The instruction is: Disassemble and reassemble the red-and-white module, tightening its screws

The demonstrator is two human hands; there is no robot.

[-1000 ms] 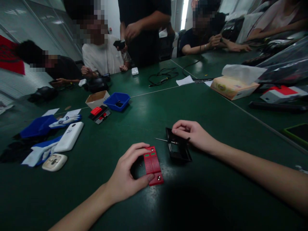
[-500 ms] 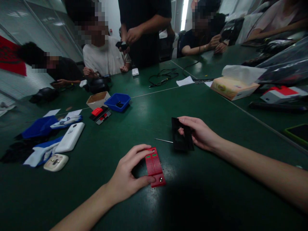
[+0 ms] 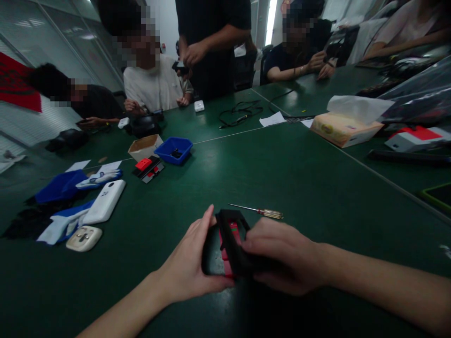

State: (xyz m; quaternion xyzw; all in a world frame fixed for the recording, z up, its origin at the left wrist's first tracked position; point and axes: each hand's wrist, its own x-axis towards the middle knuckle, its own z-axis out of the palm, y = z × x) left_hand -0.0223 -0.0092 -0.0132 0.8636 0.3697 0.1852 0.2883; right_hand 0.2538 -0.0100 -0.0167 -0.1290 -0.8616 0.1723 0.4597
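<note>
A red electrical module with small green windows lies on the table, partly covered from my view. My left hand brackets its left side, with the thumb at the near end, one finger raised and another close to the far end. In my right hand is a black plastic frame with a rectangular opening, tilted over the module. The module's red face shows through the opening. Just beyond the frame lies a screwdriver with a clear yellowish handle, untouched.
A blue bin with small black parts, a cardboard box and a red-black-grey device stand farther back. Gloves and a white case lie left. A tissue box is right. Several people sit or stand across the table.
My right hand has brought the black frame left and nearer, over the red module, uncovering the screwdriver's handle. My left hand's finger has lifted from the module's top.
</note>
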